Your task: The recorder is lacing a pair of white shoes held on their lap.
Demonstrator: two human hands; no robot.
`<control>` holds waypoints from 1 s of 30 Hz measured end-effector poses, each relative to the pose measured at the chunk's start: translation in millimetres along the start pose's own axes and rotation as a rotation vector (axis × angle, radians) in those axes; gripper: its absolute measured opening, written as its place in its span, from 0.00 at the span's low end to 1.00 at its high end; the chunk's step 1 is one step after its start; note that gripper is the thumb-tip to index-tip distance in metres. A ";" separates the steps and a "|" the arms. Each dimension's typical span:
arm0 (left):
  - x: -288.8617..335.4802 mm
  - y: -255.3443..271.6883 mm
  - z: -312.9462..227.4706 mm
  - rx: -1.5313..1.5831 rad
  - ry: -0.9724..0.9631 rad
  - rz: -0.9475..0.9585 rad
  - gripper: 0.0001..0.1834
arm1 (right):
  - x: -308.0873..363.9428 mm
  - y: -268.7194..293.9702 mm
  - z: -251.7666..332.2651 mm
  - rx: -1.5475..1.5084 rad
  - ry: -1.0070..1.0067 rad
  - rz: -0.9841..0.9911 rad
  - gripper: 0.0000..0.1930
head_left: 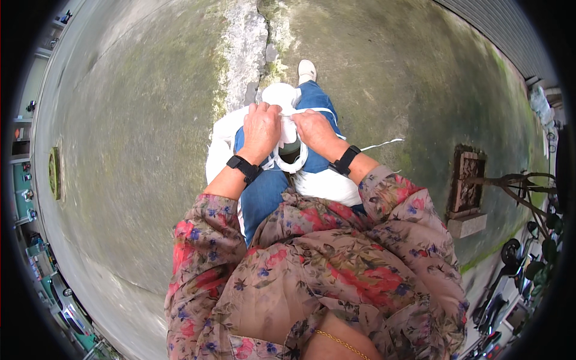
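White cloth-like material with narrow strips lies over my lap and legs. My left hand (262,129) is closed, its fingertips pinching the edge of the white material (225,129). Close beside it on the right, my right hand (316,131) pinches a narrow white strip (324,110). Between my wrists a white band (292,167) curves in a loop below the fingers. A rounded white piece (279,93) shows just beyond my fingertips; I cannot tell what it is. A bulging white bundle (329,187) rests against my right thigh.
My jeans (264,195) and one pale shoe (306,69) stretch out over a mossy concrete floor (150,138) with a crack. At the right are a brick-edged planter (467,183) with a bare-stemmed plant and a parked scooter (498,288). A loose strip (384,143) trails rightward.
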State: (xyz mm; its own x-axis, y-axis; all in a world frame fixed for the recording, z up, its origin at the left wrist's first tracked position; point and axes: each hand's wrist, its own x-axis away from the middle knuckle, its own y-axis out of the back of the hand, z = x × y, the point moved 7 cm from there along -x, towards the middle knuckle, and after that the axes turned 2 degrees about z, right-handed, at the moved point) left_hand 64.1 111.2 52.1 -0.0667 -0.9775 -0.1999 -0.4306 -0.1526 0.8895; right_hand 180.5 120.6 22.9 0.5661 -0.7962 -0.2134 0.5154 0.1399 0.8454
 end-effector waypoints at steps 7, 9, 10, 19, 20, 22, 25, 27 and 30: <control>-39.9 -44.7 -5.2 -0.116 -0.222 0.494 0.06 | 1.0 -10.0 14.4 0.306 0.060 0.119 0.11; -43.5 -45.7 -7.2 -0.103 -0.247 0.511 0.05 | 1.7 -13.2 18.2 0.355 0.032 0.136 0.04; -45.3 -42.6 -9.9 -0.089 -0.264 0.527 0.05 | -0.1 -10.4 20.0 0.354 0.025 0.131 0.04; -45.5 -39.4 1.3 0.621 0.076 0.893 0.12 | 2.0 9.6 37.2 0.351 0.245 -0.010 0.04; -48.9 -29.5 -7.5 0.621 0.072 0.899 0.12 | 5.0 17.9 43.2 0.291 0.320 -0.038 0.03; -47.5 -15.7 -21.1 0.726 0.170 1.027 0.12 | 13.1 32.8 47.2 0.191 0.371 -0.055 0.02; -50.6 -16.4 -47.9 0.836 0.118 1.054 0.11 | 29.0 46.3 63.4 0.030 0.519 -0.118 0.03; -51.9 -29.3 -59.2 0.843 0.075 1.065 0.13 | 32.5 65.3 81.3 0.003 0.545 -0.134 0.03; -57.3 -52.1 -63.2 0.544 -0.084 1.047 0.12 | 29.1 132.5 99.9 -0.070 0.542 -0.380 0.06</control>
State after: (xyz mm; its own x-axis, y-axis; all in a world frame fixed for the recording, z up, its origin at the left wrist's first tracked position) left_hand 147.2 166.0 43.2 -0.6648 -0.5741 0.4779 -0.4565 0.8187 0.3483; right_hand 201.0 57.1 177.6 0.5708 -0.3912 -0.7219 0.7732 -0.0399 0.6329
